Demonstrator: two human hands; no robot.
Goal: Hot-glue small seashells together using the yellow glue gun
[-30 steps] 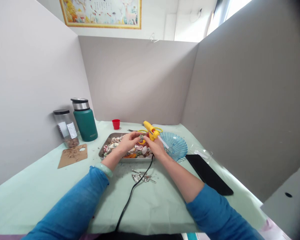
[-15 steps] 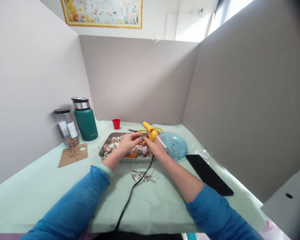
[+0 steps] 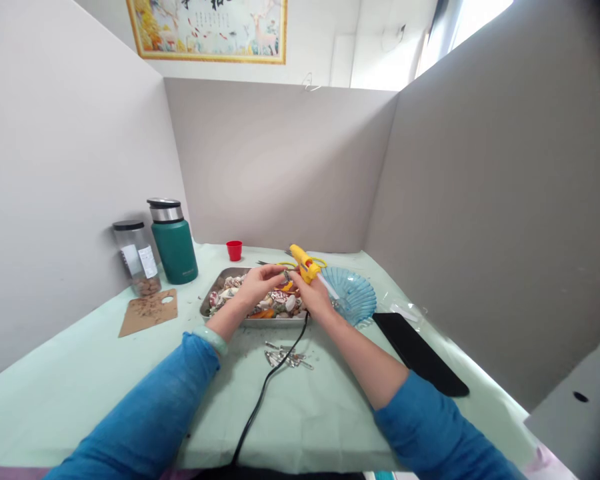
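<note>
My right hand (image 3: 314, 299) is closed around a yellow hot glue gun (image 3: 307, 267), with a white glue stick (image 3: 329, 287) jutting from its rear toward me. Facing it, my left hand (image 3: 257, 285) pinches a small dark, silvery piece (image 3: 287, 275) too small to identify. Both hands meet above a metal tray (image 3: 275, 323) filled with seashells (image 3: 280, 307) and orange bits, and the glue gun's nozzle is hidden. A black cord (image 3: 260, 393) runs from near my right wrist to the table's front edge.
Thin silvery metal pins (image 3: 289, 357) lie before the tray. To the right are a blue fluted glass plate (image 3: 357, 293) and a black flat pad (image 3: 420, 353). A red cup (image 3: 235, 251), yellow-handled scissors (image 3: 320, 262), a green flask (image 3: 174, 250), a jar (image 3: 137, 260) and brown cardboard (image 3: 140, 320) stand around.
The view has tilted slightly upward, so everything sits a little lower in the picture. My hands keep nearly the same pose, with the glue gun and small piece still held.
</note>
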